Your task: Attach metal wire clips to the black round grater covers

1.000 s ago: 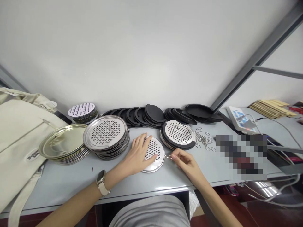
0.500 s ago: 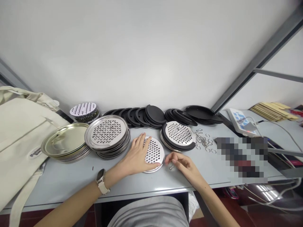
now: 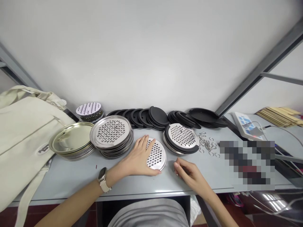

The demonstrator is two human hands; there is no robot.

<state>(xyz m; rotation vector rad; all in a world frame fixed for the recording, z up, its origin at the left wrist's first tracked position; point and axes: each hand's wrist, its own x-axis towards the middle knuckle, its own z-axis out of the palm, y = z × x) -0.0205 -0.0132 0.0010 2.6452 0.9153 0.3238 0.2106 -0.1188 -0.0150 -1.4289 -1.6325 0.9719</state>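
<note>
A round perforated metal plate lies on the grey table in front of me. My left hand rests on its left part with the fingers spread. Just right of the plate, my right hand is closed above the table, fingers curled and thumb against them; what it pinches is too hidden to make out. Behind my right hand, another perforated disc with a black rim piece sits on a stack. Small metal clips and rings are scattered to the right of that stack.
At left stand stacked perforated plates, gold-toned lids and a cream bag. Black round trays line the wall. A stack of pale round graters sits at back left; a white-blue box is at right.
My right hand has moved slightly right, away from the plate, and the small metal clip at its fingertips no longer shows. My left hand stays on the plate. The view has shifted a little.
</note>
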